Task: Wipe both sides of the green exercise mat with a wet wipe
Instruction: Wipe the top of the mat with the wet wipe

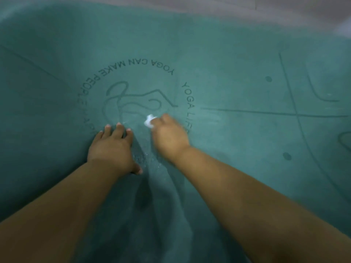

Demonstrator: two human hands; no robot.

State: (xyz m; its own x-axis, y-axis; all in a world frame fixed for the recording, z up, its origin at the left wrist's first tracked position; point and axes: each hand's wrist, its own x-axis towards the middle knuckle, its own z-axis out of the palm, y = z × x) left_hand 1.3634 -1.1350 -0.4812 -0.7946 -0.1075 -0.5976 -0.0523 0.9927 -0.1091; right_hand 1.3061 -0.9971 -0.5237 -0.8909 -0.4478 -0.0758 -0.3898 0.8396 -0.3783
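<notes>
Nearest, the left hand [112,147] lay flat on the green mat [228,63], fingers straight and spread, pressing it down. Just beside it, the right hand [169,135] clutched a bunched white wet wipe [149,120] against the mat's printed circular logo [136,95]. Beyond the mat's far edge ran pale floor [266,4].

Green mat [228,54] lies wide open around the right hand [169,135]; only the left hand [112,147], planted just beside it, blocks.
</notes>
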